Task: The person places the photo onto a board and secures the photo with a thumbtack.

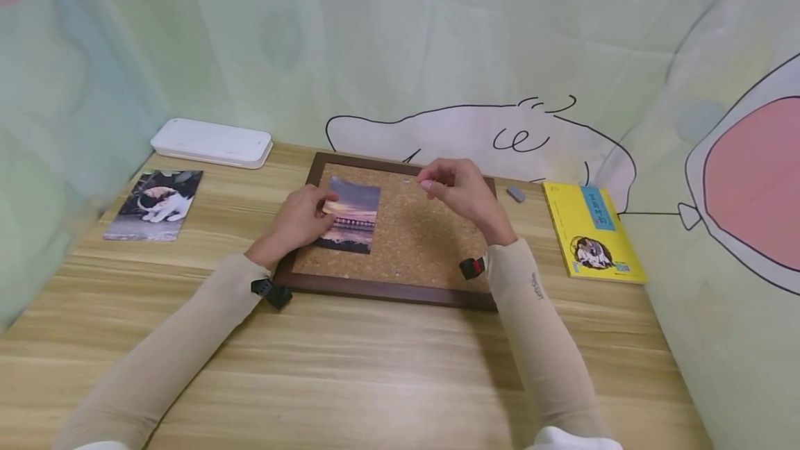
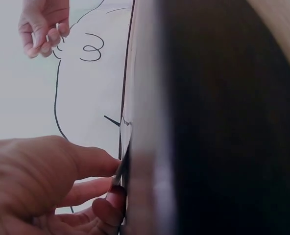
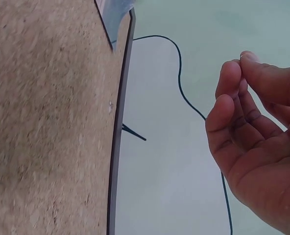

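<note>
A sunset photo with a pier (image 1: pixel 357 217) lies over the left part of a brown-framed cork board (image 1: pixel 431 248), its top edge slightly curled. My left hand (image 1: pixel 301 217) pinches the photo's left edge between thumb and fingers; the left wrist view shows the photo (image 2: pixel 126 164) nearly edge-on. Above the upper right of the cork hovers my right hand (image 1: pixel 462 193), thumb and index fingertips pressed together. Between those tips a tiny pale speck shows in the right wrist view, too small to identify. Small shiny bits sit in the cork at top and bottom.
A cat photo (image 1: pixel 159 205) lies left of the board, in front of a white case (image 1: pixel 212 142). To the right are a small grey block (image 1: pixel 516 194) and a yellow book (image 1: pixel 594 235). A printed cloth (image 1: pixel 406 54) hangs behind the table.
</note>
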`<state>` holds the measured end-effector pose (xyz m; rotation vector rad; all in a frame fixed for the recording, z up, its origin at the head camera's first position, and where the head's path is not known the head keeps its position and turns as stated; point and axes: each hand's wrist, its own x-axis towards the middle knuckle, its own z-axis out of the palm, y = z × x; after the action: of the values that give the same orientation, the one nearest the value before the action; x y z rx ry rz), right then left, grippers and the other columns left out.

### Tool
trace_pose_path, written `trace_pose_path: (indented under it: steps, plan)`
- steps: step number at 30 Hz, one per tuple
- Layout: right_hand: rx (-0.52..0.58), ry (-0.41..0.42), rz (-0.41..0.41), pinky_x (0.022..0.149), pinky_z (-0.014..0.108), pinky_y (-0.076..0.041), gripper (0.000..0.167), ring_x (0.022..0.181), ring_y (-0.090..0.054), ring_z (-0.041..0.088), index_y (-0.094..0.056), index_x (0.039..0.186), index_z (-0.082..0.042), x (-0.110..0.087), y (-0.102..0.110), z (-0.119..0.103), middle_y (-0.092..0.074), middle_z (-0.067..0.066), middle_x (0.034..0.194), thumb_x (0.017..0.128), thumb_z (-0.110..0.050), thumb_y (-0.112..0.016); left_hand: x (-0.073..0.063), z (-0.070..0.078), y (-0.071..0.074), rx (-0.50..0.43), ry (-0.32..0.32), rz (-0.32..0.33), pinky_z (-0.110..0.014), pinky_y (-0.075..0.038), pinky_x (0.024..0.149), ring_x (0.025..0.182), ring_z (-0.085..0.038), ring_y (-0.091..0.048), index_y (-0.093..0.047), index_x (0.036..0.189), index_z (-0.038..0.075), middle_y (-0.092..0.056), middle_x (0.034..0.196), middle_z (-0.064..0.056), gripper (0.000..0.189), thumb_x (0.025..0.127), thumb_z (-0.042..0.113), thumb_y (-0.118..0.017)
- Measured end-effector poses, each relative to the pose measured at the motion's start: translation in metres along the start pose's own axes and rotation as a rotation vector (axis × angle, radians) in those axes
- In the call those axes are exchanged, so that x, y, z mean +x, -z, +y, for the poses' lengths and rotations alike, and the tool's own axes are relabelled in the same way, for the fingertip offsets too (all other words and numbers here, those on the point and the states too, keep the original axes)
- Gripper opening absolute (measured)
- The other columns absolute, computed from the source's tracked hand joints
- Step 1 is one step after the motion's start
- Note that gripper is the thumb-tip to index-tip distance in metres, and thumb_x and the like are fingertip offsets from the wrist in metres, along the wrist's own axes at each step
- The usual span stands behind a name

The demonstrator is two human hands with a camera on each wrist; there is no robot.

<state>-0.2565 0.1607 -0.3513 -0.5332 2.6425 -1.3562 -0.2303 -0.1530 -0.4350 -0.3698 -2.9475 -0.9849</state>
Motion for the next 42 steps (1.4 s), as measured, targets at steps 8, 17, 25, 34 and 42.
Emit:
trace_pose_path:
  steps: [8,17,25,34,42]
  plan:
    - [0.009,0.022,-0.024,0.075,0.032,-0.05,0.014,0.089,-0.066,0.031,-0.076,0.113,-0.005,0.007,-0.012,-0.005,-0.074,0.015,0.106,0.107,-0.01,-0.065,-0.002,0.005,-0.002,0.064,-0.003,-0.041,-0.055,-0.05,0.093,0.109,-0.04,-0.059,-0.062,0.143,-0.008,-0.06,0.131,-0.032,0.046,0.1,0.007,-0.064]
    - [-0.002,0.021,-0.044,0.071,0.032,-0.046,0.013,0.099,-0.066,0.048,-0.076,0.113,-0.007,0.011,-0.02,-0.007,-0.073,0.015,0.1,0.107,-0.012,-0.065,-0.003,0.009,-0.009,0.085,-0.002,-0.048,-0.054,-0.054,0.089,0.109,-0.041,-0.06,-0.059,0.147,-0.008,-0.048,0.141,-0.035,0.045,0.104,0.008,-0.059]
    - [-0.017,0.029,-0.093,0.075,0.031,-0.051,0.018,0.101,-0.068,0.045,-0.075,0.118,-0.003,0.02,-0.026,-0.01,-0.073,0.02,0.11,0.107,-0.011,-0.064,-0.002,0.009,-0.01,0.099,-0.032,-0.043,-0.054,-0.053,0.09,0.109,-0.039,-0.056,-0.059,0.146,-0.009,-0.049,0.137,-0.032,0.045,0.105,0.007,-0.059]
    - [0.024,0.015,-0.138,0.072,0.03,-0.047,0.018,0.099,-0.067,0.049,-0.075,0.116,0.002,0.033,-0.042,-0.01,-0.07,0.017,0.1,0.106,-0.009,-0.064,-0.003,0.008,-0.009,0.111,-0.032,-0.029,-0.058,-0.053,0.094,0.112,-0.043,-0.059,-0.06,0.145,-0.009,-0.05,0.139,-0.033,0.045,0.103,0.007,-0.058]
    - [-0.006,-0.03,-0.175,0.072,0.028,-0.049,0.017,0.095,-0.069,0.038,-0.075,0.116,0.003,0.049,-0.061,-0.01,-0.072,0.015,0.103,0.104,-0.006,-0.067,-0.004,0.008,-0.01,0.122,-0.043,-0.024,-0.054,-0.054,0.089,0.105,-0.038,-0.058,-0.061,0.143,-0.01,-0.053,0.135,-0.032,0.042,0.104,0.006,-0.059]
